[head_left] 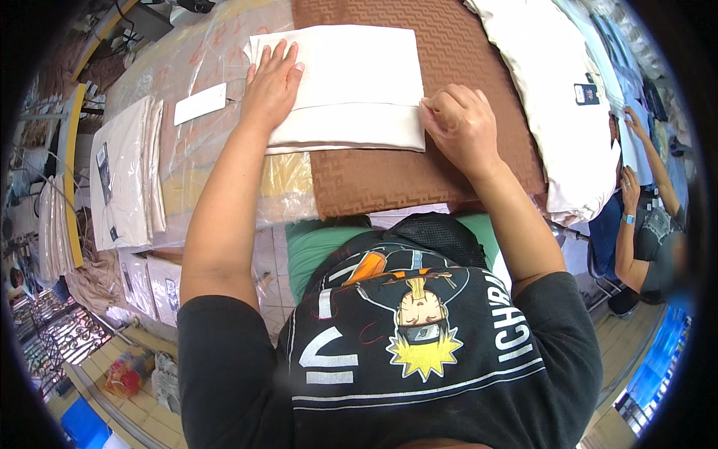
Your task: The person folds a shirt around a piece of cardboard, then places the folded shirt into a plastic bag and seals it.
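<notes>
Head view: one white cloth (359, 71), flat and folded to a near-rectangle with a band across its near side, lying on the brown-covered table (374, 179); left hand (273, 88) laid palm-down on its left part, fingers extended, right hand (462, 123) at the band's right end, fingers curled, whether pinching the edge cannot be told. Condition, as judged: main folding apparently done, edges perhaps yet to be squared; piece unbagged, unlike the beige garments (127, 172) in clear film at left.
</notes>
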A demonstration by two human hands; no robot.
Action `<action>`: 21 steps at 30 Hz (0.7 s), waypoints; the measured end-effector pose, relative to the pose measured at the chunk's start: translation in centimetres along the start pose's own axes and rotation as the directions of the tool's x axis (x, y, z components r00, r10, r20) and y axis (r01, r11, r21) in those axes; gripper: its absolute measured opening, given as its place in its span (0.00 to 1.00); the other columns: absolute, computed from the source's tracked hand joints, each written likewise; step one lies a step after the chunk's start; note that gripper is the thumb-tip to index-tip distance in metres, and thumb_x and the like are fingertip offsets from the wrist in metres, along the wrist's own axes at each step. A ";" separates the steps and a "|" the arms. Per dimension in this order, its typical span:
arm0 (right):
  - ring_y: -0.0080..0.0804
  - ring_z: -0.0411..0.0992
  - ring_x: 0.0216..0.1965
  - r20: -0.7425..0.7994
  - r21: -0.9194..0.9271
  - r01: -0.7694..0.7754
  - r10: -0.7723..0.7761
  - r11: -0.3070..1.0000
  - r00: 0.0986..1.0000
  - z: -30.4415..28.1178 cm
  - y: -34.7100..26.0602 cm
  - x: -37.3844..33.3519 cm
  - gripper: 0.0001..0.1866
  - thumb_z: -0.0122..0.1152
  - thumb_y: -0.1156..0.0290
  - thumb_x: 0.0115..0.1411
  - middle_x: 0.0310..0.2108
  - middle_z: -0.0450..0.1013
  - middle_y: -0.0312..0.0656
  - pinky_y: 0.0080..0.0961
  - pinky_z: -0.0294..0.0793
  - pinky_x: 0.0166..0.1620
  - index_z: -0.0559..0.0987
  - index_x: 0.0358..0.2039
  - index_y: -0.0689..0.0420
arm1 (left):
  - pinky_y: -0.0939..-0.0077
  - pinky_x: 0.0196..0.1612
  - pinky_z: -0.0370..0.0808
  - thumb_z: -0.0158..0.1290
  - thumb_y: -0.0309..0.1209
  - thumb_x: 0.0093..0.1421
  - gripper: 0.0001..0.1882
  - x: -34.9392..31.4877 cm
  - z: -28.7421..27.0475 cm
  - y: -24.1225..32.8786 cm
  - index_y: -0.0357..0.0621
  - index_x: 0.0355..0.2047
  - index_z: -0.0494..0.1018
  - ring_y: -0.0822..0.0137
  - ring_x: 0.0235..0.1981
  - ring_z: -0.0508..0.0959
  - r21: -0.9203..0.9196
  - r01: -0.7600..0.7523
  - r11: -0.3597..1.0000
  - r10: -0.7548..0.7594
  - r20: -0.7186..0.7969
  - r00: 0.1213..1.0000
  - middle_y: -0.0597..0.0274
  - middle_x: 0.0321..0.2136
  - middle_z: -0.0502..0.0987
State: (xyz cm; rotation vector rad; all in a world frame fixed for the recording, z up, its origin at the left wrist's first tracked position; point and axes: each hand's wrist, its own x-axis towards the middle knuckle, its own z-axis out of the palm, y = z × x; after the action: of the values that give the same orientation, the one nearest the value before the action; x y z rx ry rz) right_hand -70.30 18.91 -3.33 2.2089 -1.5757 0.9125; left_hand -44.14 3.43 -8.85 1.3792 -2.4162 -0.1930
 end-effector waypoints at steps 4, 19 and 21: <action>0.33 0.70 0.28 0.063 0.074 -0.131 0.127 0.989 0.990 0.1 0.2 -0.5 0.06 0.63 0.72 0.45 0.23 0.70 0.35 0.29 0.65 0.32 0.74 0.21 0.54 | 0.53 0.63 0.44 0.30 0.47 0.65 0.26 0.0 0.3 -0.3 0.55 0.61 0.56 0.57 0.65 0.48 -0.009 -0.005 1.000 0.005 -0.009 1.000 0.62 0.63 0.52; 0.39 0.71 0.36 0.245 0.053 -0.128 0.111 0.990 0.963 -1.1 -1.4 2.0 0.07 0.60 0.67 0.50 0.32 0.73 0.40 0.35 0.68 0.39 0.78 0.28 0.56 | 0.71 0.55 0.63 0.47 0.37 0.59 0.19 -0.8 -3.8 -2.6 0.46 0.51 0.69 0.57 0.56 0.65 -0.454 -0.031 0.890 -0.128 -0.316 0.940 0.55 0.53 0.68; 0.40 0.71 0.38 0.201 0.134 -0.051 0.023 0.990 0.979 -0.4 -3.6 3.3 0.09 0.60 0.67 0.50 0.35 0.73 0.40 0.35 0.69 0.42 0.79 0.31 0.56 | 0.72 0.51 0.67 0.49 0.37 0.58 0.19 -3.7 -7.2 -2.8 0.45 0.48 0.71 0.61 0.51 0.71 -0.595 0.149 0.790 -0.393 -0.304 0.868 0.55 0.48 0.73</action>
State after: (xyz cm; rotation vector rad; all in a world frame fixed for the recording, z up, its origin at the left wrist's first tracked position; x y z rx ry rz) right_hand -66.48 17.99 -0.41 2.4416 -1.6928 0.8579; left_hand -37.54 5.54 -3.79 1.3168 -1.6121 -0.5688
